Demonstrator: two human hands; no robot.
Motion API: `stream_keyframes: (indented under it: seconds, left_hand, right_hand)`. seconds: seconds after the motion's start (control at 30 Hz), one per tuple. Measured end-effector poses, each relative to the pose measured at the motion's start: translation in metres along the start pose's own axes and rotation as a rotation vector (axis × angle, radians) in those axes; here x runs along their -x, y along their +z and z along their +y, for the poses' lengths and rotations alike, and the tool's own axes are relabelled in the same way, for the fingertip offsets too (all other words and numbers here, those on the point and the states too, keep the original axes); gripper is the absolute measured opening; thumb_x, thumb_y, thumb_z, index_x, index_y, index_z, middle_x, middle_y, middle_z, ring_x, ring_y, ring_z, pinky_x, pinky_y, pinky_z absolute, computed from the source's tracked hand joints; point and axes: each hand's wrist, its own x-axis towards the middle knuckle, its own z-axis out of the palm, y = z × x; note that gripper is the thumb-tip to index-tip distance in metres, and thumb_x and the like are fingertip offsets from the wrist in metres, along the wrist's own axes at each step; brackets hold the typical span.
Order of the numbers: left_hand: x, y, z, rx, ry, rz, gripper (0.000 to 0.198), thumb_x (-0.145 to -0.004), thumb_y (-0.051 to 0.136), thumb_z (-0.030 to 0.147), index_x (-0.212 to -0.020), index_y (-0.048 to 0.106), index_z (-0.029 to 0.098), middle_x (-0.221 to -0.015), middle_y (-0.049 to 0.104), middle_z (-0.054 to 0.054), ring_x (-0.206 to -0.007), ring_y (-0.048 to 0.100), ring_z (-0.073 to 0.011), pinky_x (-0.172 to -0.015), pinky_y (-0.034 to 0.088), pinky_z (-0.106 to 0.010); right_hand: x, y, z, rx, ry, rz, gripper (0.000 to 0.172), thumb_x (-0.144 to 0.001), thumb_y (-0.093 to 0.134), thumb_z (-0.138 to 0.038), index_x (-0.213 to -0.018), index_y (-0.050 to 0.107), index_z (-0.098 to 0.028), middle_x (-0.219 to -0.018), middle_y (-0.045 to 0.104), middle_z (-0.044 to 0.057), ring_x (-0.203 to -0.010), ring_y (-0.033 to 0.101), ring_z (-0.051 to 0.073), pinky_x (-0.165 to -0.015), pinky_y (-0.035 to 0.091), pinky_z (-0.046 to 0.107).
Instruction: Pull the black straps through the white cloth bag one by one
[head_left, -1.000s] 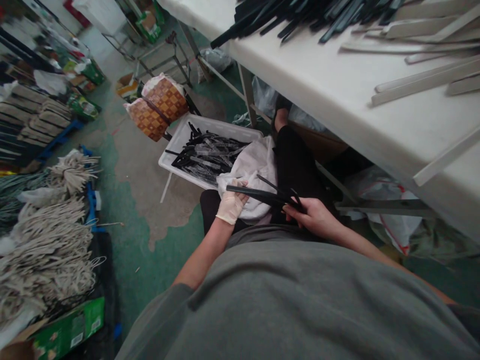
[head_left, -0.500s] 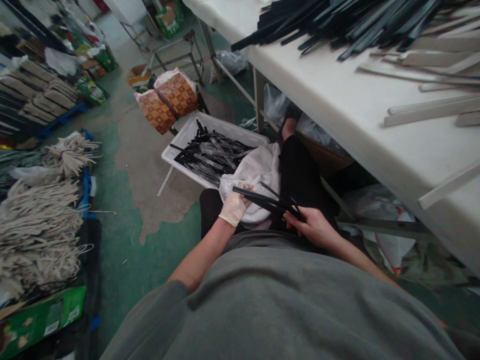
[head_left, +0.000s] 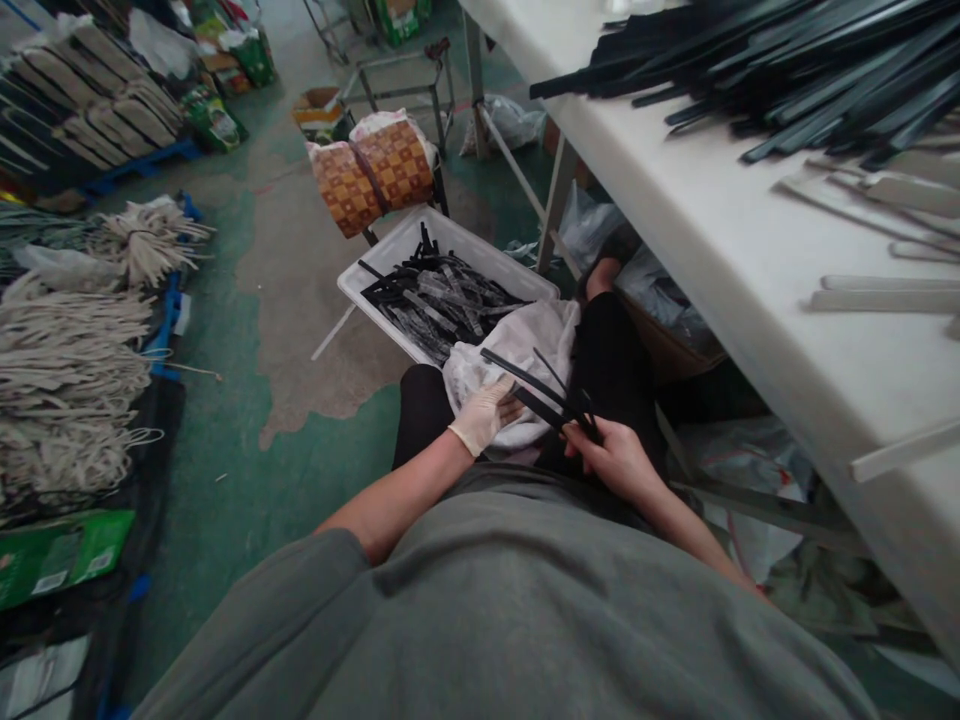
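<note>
Several thin black strips (head_left: 534,384) lie fanned out above my lap, their lower ends gripped in my bare right hand (head_left: 611,452). My left hand (head_left: 486,412), in a pale glove, has its fingers closed at the side of one strip, nearer the far ends. A white cloth or bag (head_left: 544,335) covers my lap under both hands. Just beyond my knees a white plastic tub (head_left: 352,292) holds many black strips (head_left: 442,300), some with a greyish, speckled surface.
A white table (head_left: 675,230) on my right bears piles of black strips (head_left: 750,70) and pale strips (head_left: 885,294). Bundles of pale cords (head_left: 67,370) lie at the left. Behind the tub stands a chair with a checkered brown cushion (head_left: 375,175).
The view has shifted, so the surroundings sit differently. My left hand has moved along the strips toward my right hand, and the strips' far ends now point up past its fingers.
</note>
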Motion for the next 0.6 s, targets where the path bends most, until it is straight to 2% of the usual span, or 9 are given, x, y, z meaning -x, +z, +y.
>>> stream_keyframes:
  seconds: [0.13,0.2,0.27,0.37,0.43,0.47,0.6]
  left_hand:
    - [0.005,0.008,-0.02,-0.051,-0.02,-0.08,0.024,-0.076,0.076,0.039,-0.081,0.066,0.017,-0.082,0.07,-0.006,-0.07,0.066,-0.0157,-0.074,0.053,-0.03]
    - [0.006,0.011,-0.022,-0.074,0.004,-0.131,0.025,-0.076,0.075,0.04,-0.079,0.068,0.016,-0.077,0.069,-0.006,-0.065,0.064,-0.0145,-0.069,0.052,-0.028]
    - [0.006,0.012,-0.014,-0.054,0.06,-0.141,0.026,-0.075,0.076,0.039,-0.078,0.068,0.015,-0.076,0.069,-0.006,-0.062,0.063,-0.0135,-0.066,0.051,-0.026]
    - [0.003,0.005,0.004,0.013,0.131,-0.06,0.029,-0.07,0.081,0.039,-0.076,0.066,0.015,-0.081,0.071,-0.006,-0.068,0.065,-0.0138,-0.066,0.051,-0.025]
    - [0.003,0.002,0.006,0.011,0.149,-0.035,0.033,-0.066,0.083,0.041,-0.075,0.065,0.014,-0.082,0.071,-0.007,-0.071,0.065,-0.0142,-0.066,0.05,-0.024]
    - [0.004,0.002,0.003,-0.021,0.15,-0.058,0.035,-0.065,0.084,0.042,-0.075,0.065,0.014,-0.082,0.071,-0.007,-0.071,0.065,-0.0144,-0.066,0.05,-0.024]
    - [0.011,0.013,-0.022,-0.13,0.181,-0.234,0.043,-0.066,0.08,0.051,-0.078,0.067,0.011,-0.072,0.067,-0.006,-0.066,0.063,-0.0149,-0.071,0.05,-0.028]
  right_hand:
    - [-0.023,0.009,-0.018,-0.017,0.01,-0.007,0.037,-0.085,0.053,-0.051,-0.064,0.058,-0.02,-0.046,0.053,-0.001,-0.041,0.05,0.014,-0.045,0.04,0.026]
    - [-0.033,0.01,-0.023,-0.069,-0.004,-0.038,0.038,-0.083,0.056,-0.053,-0.066,0.058,-0.02,-0.051,0.057,0.001,-0.044,0.053,0.015,-0.048,0.042,0.027]
    - [-0.036,0.006,-0.022,-0.12,-0.006,-0.107,0.039,-0.08,0.059,-0.057,-0.072,0.061,-0.019,-0.06,0.064,0.004,-0.049,0.057,0.017,-0.05,0.045,0.028]
    - [-0.031,-0.008,-0.011,-0.11,0.017,-0.174,0.043,-0.079,0.06,-0.06,-0.077,0.063,-0.017,-0.069,0.068,0.007,-0.054,0.06,0.017,-0.051,0.047,0.028]
    - [-0.029,-0.013,-0.004,-0.054,0.011,-0.148,0.045,-0.08,0.059,-0.061,-0.076,0.063,-0.017,-0.066,0.067,0.006,-0.052,0.059,0.016,-0.051,0.046,0.027]
    - [-0.03,-0.014,-0.003,-0.026,-0.001,-0.123,0.046,-0.08,0.058,-0.062,-0.074,0.062,-0.016,-0.063,0.066,0.005,-0.051,0.058,0.015,-0.05,0.045,0.026]
    - [-0.043,-0.002,-0.014,-0.02,-0.077,-0.029,0.049,-0.08,0.056,-0.064,-0.071,0.061,-0.016,-0.06,0.064,0.005,-0.048,0.056,0.014,-0.048,0.043,0.026]
